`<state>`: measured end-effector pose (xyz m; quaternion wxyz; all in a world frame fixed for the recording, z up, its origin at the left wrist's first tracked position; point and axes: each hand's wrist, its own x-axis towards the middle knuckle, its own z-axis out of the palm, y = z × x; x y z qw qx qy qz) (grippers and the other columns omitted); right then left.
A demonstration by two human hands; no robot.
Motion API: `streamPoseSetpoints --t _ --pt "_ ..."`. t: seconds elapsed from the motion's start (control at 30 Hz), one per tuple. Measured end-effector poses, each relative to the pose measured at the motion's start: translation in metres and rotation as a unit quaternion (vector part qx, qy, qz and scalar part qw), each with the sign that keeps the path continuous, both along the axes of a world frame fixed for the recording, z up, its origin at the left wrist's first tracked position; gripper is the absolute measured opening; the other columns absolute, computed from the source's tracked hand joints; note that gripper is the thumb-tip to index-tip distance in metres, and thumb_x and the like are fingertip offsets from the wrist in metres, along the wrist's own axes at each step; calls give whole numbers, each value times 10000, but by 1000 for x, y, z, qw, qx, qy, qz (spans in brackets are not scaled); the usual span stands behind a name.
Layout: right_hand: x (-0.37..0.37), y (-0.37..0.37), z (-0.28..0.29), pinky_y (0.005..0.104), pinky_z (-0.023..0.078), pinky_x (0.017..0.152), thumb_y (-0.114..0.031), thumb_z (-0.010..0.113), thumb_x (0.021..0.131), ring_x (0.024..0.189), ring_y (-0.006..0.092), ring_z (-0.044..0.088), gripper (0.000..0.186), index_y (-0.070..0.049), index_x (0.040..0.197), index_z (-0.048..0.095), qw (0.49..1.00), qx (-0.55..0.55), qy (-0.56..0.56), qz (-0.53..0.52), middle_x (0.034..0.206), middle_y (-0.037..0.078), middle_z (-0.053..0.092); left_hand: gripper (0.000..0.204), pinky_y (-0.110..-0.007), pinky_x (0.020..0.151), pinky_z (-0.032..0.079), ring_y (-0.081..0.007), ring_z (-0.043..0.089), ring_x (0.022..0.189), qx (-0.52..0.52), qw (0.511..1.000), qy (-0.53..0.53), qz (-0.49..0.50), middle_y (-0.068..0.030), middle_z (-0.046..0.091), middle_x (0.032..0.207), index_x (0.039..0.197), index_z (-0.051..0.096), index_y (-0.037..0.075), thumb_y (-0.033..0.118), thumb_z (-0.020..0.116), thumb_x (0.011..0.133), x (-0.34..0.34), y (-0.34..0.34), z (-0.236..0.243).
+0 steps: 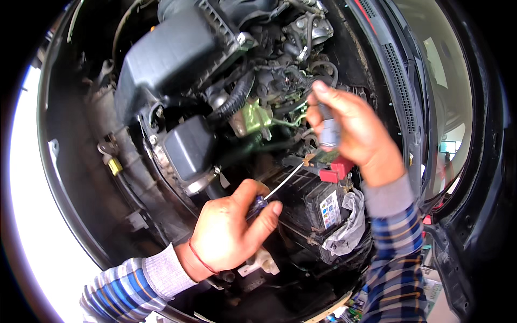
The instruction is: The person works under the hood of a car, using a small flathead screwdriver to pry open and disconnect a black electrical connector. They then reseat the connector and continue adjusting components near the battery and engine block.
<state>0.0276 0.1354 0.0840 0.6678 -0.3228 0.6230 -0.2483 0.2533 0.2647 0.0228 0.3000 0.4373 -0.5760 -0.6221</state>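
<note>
Near the middle, the left hand [229,229] grips a screwdriver [277,188] and the right hand [350,129] pinches a grey plug [328,129]; keep the tip steady.

White rectangular label [329,209] with coloured squares — on the black battery [307,202].

The screwdriver [269,196] in the left hand [229,231] is showing a bright, smooth metal shaft and a glossy translucent plastic handle. The grey connector [329,132] in the right hand [353,129] is looking like matt moulded plastic. The battery [312,207] is presenting a dull black plastic case, a glossy red terminal cover [335,171] and crumpled shiny plastic wrap [347,226]. The air box [167,59] is appearing as matt black ribbed plastic, and the sleeves [396,253] are looking like soft checked cloth.
</note>
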Motion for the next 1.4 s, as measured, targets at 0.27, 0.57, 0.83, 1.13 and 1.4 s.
streamPoseSetpoints --t 0.27,0.57,0.83,1.13,1.4 --pt "21 34 -44 263 468 443 -330 593 1014 620 110 615 242 -92 971 592 915 -10 -339 -221 789 18 611 268 -276 630 488 -156 610 640 -45 997 62 -5 -52 617 748 1253 574 -9 138 491 1044 6 -11 11" --pt "42 50 -52 314 504 428 -277 620 997 570 115 578 217 -66 967 576 938 -111 -212 -250 753 27 587 246 -262 637 489 -151 607 654 -134 991 1 -17 -59 623 805 1197 616 -32 113 516 1025 8 -16 14" --pt "56 61 -55 304 501 445 -292 650 970 596 87 553 226 -82 996 571 949 -146 -174 -220 779 12 547 271 -330 557 518 -227 650 574 -124 992 -2 -31 -71 608 699 1238 572 3 39 559 970 9 -13 13" --pt "57 64 -60 299 514 465 -277 652 970 559 66 539 213 -90 983 554 951 -137 -186 -204 769 -5 542 294 -231 637 501 -89 617 640 -81 996 20 -10 -42 636 747 1241 619 -24 165 524 1036 7 -8 16" --pt "60 64 -61 300 517 470 -272 653 968 586 78 538 216 -77 961 560 949 -159 -174 -211 764 4 541 322 -224 644 508 -96 647 668 -60 998 7 -15 -50 653 747 1239 604 -60 173 501 1043 9 -7 18"
